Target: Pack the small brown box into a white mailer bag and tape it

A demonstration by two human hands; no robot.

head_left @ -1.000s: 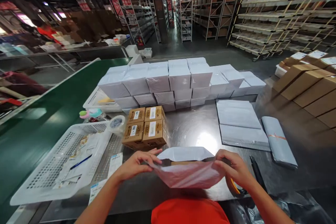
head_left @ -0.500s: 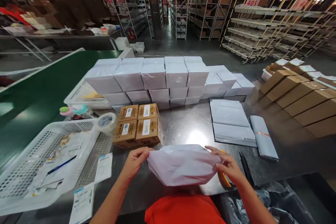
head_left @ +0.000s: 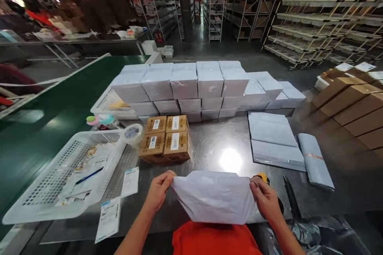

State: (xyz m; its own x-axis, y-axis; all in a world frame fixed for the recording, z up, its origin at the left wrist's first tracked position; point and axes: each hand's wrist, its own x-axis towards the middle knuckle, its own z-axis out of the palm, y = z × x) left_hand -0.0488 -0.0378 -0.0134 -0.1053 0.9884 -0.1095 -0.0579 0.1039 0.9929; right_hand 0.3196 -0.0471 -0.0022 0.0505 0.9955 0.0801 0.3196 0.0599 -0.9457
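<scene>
A white plastic mailing bag (head_left: 214, 199) is stretched between my two hands, close to my body at the table's front edge. My left hand (head_left: 161, 188) pinches its upper left corner between thumb and fingers. At the upper right corner, my right hand (head_left: 265, 196) is closed on the bag in the same way. Whether anything lies inside the bag cannot be made out. Partly hidden behind my right hand is a yellow and black round object (head_left: 263, 177). Several small brown cartons (head_left: 164, 151) stand together beyond my left hand.
White wrapped packages (head_left: 185, 87) are stacked along the back. Flat mailing bags (head_left: 273, 139) and a banded roll of bags (head_left: 315, 161) lie right. A white basket (head_left: 28, 203), clear tape (head_left: 133, 133) and printed labels (head_left: 109, 220) are left, beside a green conveyor (head_left: 62, 99). Brown boxes (head_left: 344, 99) line the far right.
My right hand now grips the bag's upper right corner, and the top edge is pulled straighter. The bag sits slightly lower. The whole view has shifted a little.
</scene>
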